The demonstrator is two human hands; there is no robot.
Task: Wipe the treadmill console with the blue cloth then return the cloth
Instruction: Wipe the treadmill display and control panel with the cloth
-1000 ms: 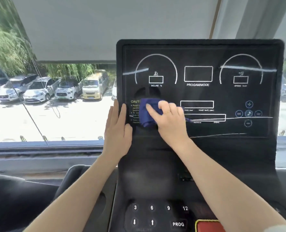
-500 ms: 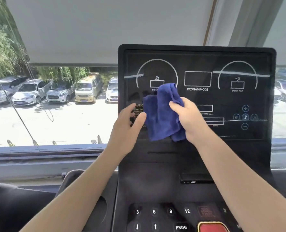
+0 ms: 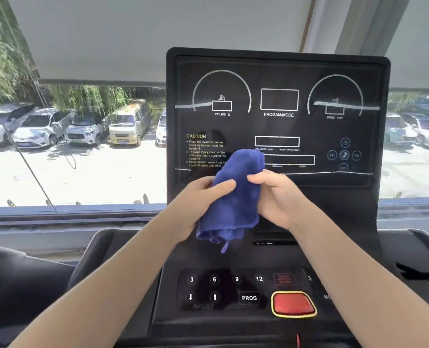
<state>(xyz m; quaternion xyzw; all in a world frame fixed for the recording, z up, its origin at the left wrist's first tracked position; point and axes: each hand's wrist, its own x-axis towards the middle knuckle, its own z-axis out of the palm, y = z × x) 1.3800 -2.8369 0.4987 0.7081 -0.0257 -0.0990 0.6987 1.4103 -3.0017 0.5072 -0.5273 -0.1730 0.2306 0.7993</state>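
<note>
A: Hands?
B: Left hand [image 3: 203, 197] and right hand [image 3: 275, 197] both pinch the cloth [image 3: 233, 197], held off the console [image 3: 278, 116].
A: Handling?
B: Probably light, soft, limp; grip bunched folds, not the dangling corner.

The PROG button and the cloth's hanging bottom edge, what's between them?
In the head view, only bare black console lies between the PROG button and the blue cloth.

Bright window [image 3: 70, 159] backlight, glare, curved edges
</note>
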